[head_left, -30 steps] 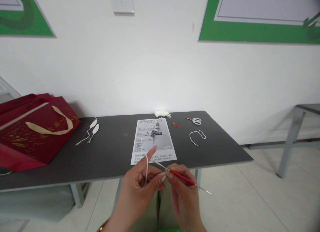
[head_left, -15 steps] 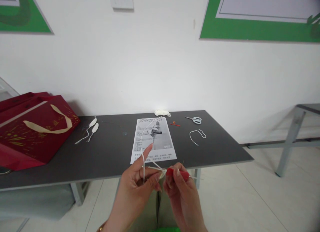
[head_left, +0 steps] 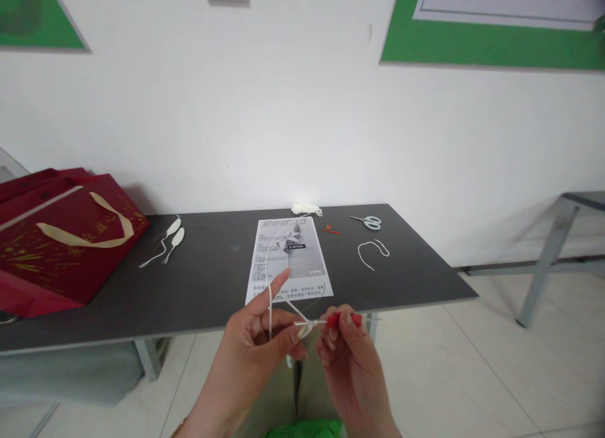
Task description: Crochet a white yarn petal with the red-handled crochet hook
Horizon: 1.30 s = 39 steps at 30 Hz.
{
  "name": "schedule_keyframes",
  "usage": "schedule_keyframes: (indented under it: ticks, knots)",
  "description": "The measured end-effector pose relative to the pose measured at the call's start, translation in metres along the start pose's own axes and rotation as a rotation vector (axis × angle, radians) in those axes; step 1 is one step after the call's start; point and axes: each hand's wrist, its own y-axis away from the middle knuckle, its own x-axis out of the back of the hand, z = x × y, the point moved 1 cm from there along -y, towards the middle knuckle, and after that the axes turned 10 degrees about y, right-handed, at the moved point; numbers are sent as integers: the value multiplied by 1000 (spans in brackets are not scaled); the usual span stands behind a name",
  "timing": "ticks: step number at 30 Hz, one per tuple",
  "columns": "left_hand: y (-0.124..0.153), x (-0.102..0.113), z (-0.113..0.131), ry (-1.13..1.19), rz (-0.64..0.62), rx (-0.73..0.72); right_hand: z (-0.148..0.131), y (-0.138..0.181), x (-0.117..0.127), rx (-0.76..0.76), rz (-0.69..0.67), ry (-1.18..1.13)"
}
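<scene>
My left hand [head_left: 262, 337] pinches a small white crocheted piece [head_left: 308, 328] between thumb and fingers. White yarn [head_left: 270, 299] runs over its raised index finger and back across the sheet to the yarn bundle [head_left: 306, 208] by the wall. In my right hand [head_left: 347, 350] is a crochet hook [head_left: 344, 320] with a red handle, held level. Its thin metal shaft reaches left into the white piece, the tip lying near my left fingertips. A short white yarn tail [head_left: 288, 361] hangs below the left hand.
A printed sheet [head_left: 265, 287] lies on the dark table [head_left: 208, 287]. Scissors [head_left: 367, 222], small orange-red items [head_left: 331, 230] and a loose yarn piece [head_left: 373, 249] are to its right. Two white leaf-shaped pieces [head_left: 174, 237] and a red gift bag [head_left: 70, 242] stand left.
The hook's shaft now shows more, its tip past the white piece, and the right hand has shifted slightly right. The yarn loop between the left fingers looks narrower. The view has tilted slightly.
</scene>
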Motion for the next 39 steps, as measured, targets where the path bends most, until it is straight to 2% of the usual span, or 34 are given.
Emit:
schedule_keyframes:
  ticks: [8,14,23,29,31,36,39]
  knots:
    - [1,-1,6,-69,2,36,-17,-5,10,170,-94,198]
    - [5,-7,10,-98,62,37,-29,-6,16,330,-78,332]
    - [4,-3,10,-108,41,51,-33,-6,18,345,-108,358]
    - [6,-5,11,-134,58,11,-38,-5,17,451,-122,417]
    - [6,-6,10,-143,52,1,-35,-5,17,420,-112,380]
    - [5,-7,5,-112,27,4,-13,-4,16,152,-54,217]
    - [4,-6,1,-71,53,-20,-1,-2,14,46,-26,103]
